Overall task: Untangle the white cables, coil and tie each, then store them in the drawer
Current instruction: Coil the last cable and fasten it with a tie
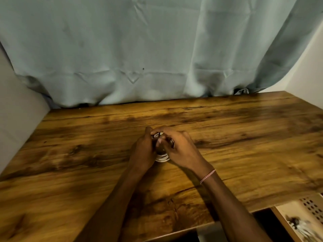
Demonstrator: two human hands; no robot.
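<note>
A coiled white cable (162, 157) is held upright between my two hands over the middle of the wooden table (244, 137). My left hand (144, 151) grips the coil's left side. On the right, my right hand (178, 147) closes its fingers over the top of the coil, where a dark tie shows among the loops. Most of the coil is hidden by my fingers; only its lower loops and a bit of the top show. An open drawer (295, 213) at the bottom right holds a blurred bundle of white cable (300, 226).
A pale green curtain (139, 49) hangs behind the table's far edge. A grey wall panel (15, 119) borders the left side. The drawer sticks out below the table's front right corner. A thin bracelet circles my right wrist.
</note>
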